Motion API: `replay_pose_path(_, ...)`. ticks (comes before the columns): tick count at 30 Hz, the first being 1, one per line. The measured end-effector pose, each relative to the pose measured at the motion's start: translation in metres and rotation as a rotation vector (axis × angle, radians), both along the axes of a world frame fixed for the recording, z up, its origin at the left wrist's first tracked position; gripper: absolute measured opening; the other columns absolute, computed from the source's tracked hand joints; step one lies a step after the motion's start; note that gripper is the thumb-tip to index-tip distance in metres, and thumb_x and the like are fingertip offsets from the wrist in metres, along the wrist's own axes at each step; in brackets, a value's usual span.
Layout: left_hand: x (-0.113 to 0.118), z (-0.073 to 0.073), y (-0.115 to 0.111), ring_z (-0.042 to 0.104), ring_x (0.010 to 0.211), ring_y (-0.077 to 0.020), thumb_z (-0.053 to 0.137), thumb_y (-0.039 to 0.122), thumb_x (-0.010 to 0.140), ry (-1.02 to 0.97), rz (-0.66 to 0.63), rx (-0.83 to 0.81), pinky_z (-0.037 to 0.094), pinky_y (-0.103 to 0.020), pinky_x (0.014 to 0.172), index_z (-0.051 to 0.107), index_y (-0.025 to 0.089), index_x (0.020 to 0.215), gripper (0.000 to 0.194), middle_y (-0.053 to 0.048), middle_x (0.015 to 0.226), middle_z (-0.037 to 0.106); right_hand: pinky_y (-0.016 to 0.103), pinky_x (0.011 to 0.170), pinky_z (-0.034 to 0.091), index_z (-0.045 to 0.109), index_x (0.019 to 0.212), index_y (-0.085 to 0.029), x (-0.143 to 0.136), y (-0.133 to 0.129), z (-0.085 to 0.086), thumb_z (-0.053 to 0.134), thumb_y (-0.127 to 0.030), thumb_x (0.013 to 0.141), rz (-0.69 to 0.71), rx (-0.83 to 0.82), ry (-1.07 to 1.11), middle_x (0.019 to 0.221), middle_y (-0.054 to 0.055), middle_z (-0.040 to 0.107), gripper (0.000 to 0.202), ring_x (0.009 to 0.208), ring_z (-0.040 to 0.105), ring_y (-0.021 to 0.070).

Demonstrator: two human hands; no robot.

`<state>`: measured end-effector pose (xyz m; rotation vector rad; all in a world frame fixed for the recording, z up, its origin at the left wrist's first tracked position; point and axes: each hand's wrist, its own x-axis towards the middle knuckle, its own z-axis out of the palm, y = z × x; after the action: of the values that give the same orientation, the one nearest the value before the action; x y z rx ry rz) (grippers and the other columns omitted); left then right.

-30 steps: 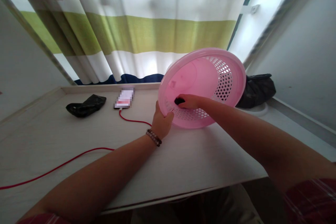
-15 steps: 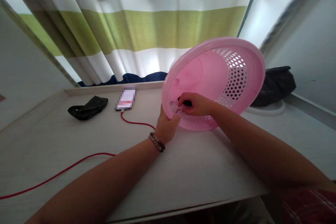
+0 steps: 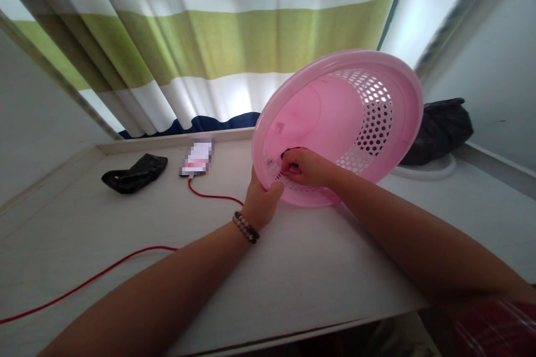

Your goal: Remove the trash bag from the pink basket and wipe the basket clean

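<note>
The right hand (image 3: pixel 307 168), fingers curled nearly closed on a black thing (image 3: pixel 295 168), is inside the pink basket (image 3: pixel 401 100), near the rim side that the left hand (image 3: pixel 262 201) pinches, the basket's mouth tilted towards the person over the desk (image 3: pixel 318 268).

Phone (image 3: pixel 199 155) left of basket (image 3: pixel 288 86) on table (image 3: pixel 293 284)

Blk crumpled item (image 3: pixel 136 174) is lying on wht tabletop (image 3: pixel 326 273), 9 o'clock; phone (image 3: pixel 199 156), scrn pixelated, is lying nearer ctr, w/ red cable (image 3: pixel 213 196) running from it. Striped curtain (image 3: pixel 234 39) is hanging at 12. Blk bag (image 3: pixel 439 128) is sitting at 3, wht ring (image 3: pixel 439 174) showing at its base.
</note>
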<state>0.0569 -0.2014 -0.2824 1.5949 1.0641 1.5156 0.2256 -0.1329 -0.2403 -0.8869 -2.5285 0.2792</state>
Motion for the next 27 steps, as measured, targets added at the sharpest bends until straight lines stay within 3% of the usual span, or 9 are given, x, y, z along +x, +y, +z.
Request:
replay_pose_path(9, 0.0, -0.001, 0.001, 0.058, 0.112, -0.0241, 0.058, 0.01, 0.072, -0.004, -0.004, 0.014, 0.042, -0.044, 0.102, 0.045, 0.017, 0.128, 0.058, -0.011, 0.12, 0.061, 0.023, 0.068, 0.039, 0.063, 0.084, -0.015, -0.002, -0.004, 0.002, 0.052, -0.018, 0.075, -0.031, -0.005, -0.006, 0.082, 0.005, 0.065, 0.015, 0.072, 0.055, 0.0128)
replay_pose_path(15, 0.0, 0.002, -0.001, 0.06, 0.107, -0.0228, 0.057, 0.01, 0.072, -0.005, -0.007, 0.01, 0.043, -0.043, 0.1, 0.043, 0.018, 0.127, 0.057, -0.011, 0.117, 0.061, 0.023, 0.064, 0.038, 0.053, 0.08, -0.017, 0.004, -0.002, 0.01, 0.048, -0.02, 0.079, -0.082, -0.048, 0.129, 0.075, 0.002, 0.06, 0.006, 0.066, 0.05, 0.0115)
replay_pose_path(21, 0.001, 0.003, -0.003, 0.059, 0.109, -0.0232, 0.059, 0.01, 0.072, -0.012, -0.008, 0.01, 0.043, -0.044, 0.101, 0.042, 0.019, 0.129, 0.06, -0.011, 0.122, 0.059, 0.024, 0.066, 0.042, 0.05, 0.079, -0.018, 0.009, 0.006, 0.013, 0.038, -0.03, 0.091, -0.151, -0.178, 0.384, 0.078, 0.003, 0.061, 0.02, 0.07, 0.054, 0.0123)
replay_pose_path(27, 0.0, 0.002, -0.002, 0.058, 0.109, -0.0233, 0.059, 0.011, 0.072, -0.007, -0.001, 0.008, 0.042, -0.044, 0.102, 0.044, 0.018, 0.126, 0.057, -0.01, 0.118, 0.06, 0.027, 0.068, 0.046, 0.049, 0.076, -0.018, 0.008, 0.01, 0.013, 0.041, -0.031, 0.089, -0.163, -0.355, 0.521, 0.075, 0.004, 0.062, 0.02, 0.068, 0.056, 0.0122)
